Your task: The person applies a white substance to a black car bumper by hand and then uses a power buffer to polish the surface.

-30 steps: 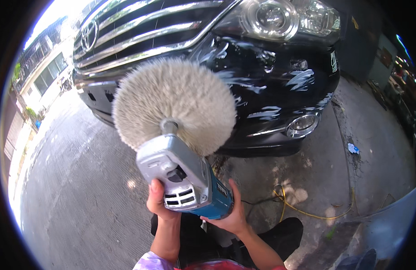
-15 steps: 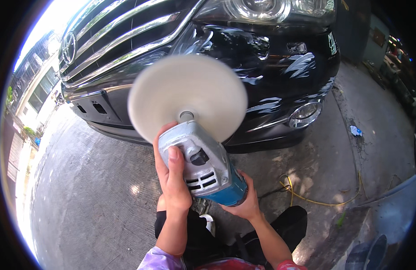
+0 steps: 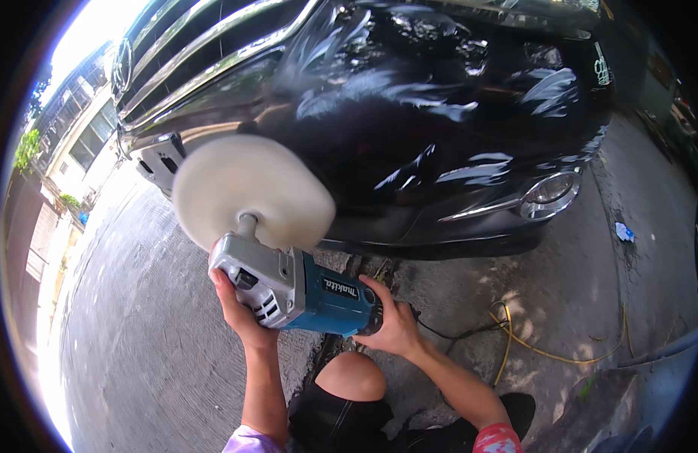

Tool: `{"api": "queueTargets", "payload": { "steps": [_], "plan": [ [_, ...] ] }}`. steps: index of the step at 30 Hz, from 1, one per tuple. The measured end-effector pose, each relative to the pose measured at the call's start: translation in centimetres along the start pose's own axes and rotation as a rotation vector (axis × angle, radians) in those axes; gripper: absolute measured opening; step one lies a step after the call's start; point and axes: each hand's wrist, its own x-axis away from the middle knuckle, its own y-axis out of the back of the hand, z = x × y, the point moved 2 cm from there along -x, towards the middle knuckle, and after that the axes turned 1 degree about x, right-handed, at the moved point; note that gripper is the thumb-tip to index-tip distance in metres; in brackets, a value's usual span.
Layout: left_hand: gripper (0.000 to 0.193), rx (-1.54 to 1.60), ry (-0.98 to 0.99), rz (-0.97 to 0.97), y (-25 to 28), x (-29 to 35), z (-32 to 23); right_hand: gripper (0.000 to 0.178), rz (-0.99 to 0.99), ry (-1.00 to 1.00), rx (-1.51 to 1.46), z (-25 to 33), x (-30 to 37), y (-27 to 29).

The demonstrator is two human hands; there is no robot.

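Note:
Both my hands hold a blue and grey electric polisher [image 3: 326,291]. My left hand [image 3: 247,309] is wrapped round its grey metal head, and my right hand [image 3: 394,321] grips the dark rear end of the blue body. A round cream polishing pad [image 3: 251,189], blurred as if spinning, sits on the shaft in front of the black car bumper [image 3: 409,143]. Whether the pad touches the bumper I cannot tell. White streaks of compound [image 3: 379,94] are smeared over the bumper's middle and right side.
A chrome grille [image 3: 213,60] is at the upper left and a round fog lamp [image 3: 550,195] at the bumper's lower right. The dark power cord meets a yellow cable [image 3: 560,358] on the concrete floor [image 3: 152,325]. Crumpled blue-white litter [image 3: 624,232] lies farther right.
The polisher has moved left and down and turned, its body now lying more sideways. More of the white-streaked bumper shows. My bare knee has come into view below the polisher.

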Motion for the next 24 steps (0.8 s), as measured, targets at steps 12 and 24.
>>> {"api": "queueTargets", "payload": {
  "steps": [12,24],
  "plan": [
    [0.064,-0.512,-0.241,0.545,-10.0,3.5,-0.2,0.113,-0.354,-0.004,-0.372,-4.7,5.5,-0.7],
    [0.066,-0.476,-0.206,0.209,-1.5,0.1,0.8,0.112,-0.120,-0.108,-0.187,-4.2,3.3,-3.8]
  ]
}}
